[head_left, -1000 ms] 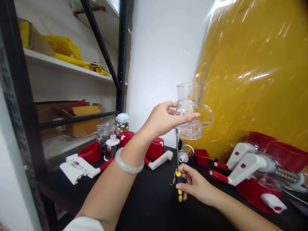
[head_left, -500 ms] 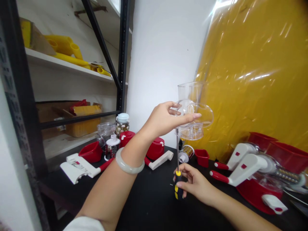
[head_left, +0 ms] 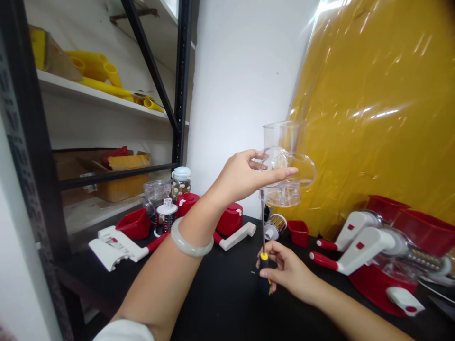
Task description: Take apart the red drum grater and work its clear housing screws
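My left hand is closed around a clear plastic housing, holding it in the air above the table. The housing has a wide tube on top and a round foot below. Under it, my right hand grips a screwdriver by its black and yellow handle, fingers wrapped around it. The screwdriver stands upright, shaft pointing up. Its tip meets the underside of the housing near the left edge; whether a screw sits there is too small to tell.
A small metal piece lies on the black table. Left are a drum grater, a red hopper, white handles and a lidded jar. At right stand white-and-red crank graters. A metal shelf rack rises behind.
The screwdriver handle has turned in my right hand, so less yellow faces me. My left hand and the clear housing stay almost still.
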The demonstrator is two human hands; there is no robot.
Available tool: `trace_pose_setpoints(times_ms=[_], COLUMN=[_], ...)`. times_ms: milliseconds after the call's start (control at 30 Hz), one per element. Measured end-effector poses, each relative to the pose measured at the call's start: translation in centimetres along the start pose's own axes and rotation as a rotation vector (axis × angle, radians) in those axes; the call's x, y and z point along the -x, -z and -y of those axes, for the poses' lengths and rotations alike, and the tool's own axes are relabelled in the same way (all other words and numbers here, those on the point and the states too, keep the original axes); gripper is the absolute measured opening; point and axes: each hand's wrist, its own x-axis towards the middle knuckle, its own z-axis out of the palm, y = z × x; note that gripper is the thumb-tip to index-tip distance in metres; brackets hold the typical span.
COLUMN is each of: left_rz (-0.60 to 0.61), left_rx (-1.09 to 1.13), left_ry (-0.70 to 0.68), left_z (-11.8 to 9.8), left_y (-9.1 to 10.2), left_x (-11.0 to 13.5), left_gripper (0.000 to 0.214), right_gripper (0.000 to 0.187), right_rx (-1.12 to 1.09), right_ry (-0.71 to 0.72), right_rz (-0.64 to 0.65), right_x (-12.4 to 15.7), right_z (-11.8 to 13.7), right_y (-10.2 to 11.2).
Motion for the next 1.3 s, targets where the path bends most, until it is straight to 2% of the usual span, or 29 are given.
trace_pose_setpoints(times_ms=[200,400,600,733,800,900,1033,1067,1167,1267,1300], left_rz=[-0.007,-0.017,-0.177,-0.288,-0.278,-0.137,-0.205,-0.188,-0.031,-0.048,0.03], left_rx=[-0.007,0.016,0.136,0.255,0.251,0.115,0.154,0.138,0.089,0.015,-0.038], left_ry=[0.002,0.012,-0.04,-0.077,-0.049,0.056,0.116,0.141,0.23,0.136,0.142], left_z=[0.0,0.1,-1.0,-1.0,-0.1,2.0,4.5,5.0,6.3,8.0,8.6], left_y=[0.0,-0.1,0.8,1.5,1.4,1.0,0.7,0.6,0.1,-0.7,-1.0], left_x=[0.0,-0.1,-0.3,-0.8,-1.2,-1.5,-0.8,-0.5,0.7,2.1,2.5], left_gripper=[0.083,0.082,0.072,0.069,0.073,0.071,0.064,0.063,0.061,0.059,0.057], right_gripper=[0.063,0.054,0.057,0.057,0.056,0.058,0.055,0.055,0.054,0.049,0.048], right_rx=[0.02,0.089,0.141,0.18,0.193,0.203,0.22,0.225,0.235,0.247,0.252], right_ry=[0.0,-0.028,-0.019,0.026,0.045,0.046,0.009,0.002,0.006,0.03,0.044], right_rz=[0.004,0.036,0.02,-0.029,-0.084,-0.184,-0.322,-0.349,-0.401,-0.439,-0.457], right_x=[0.2,0.2,0.1,-0.1,0.1,1.3,4.4,5.1,6.9,7.6,7.6], right_z=[0.5,0.6,0.6,2.1,3.1,4.0,3.3,3.1,2.7,2.9,3.1], right_y=[-0.2,-0.2,-0.1,1.0,2.4,5.2,8.3,8.7,9.1,9.0,9.0])
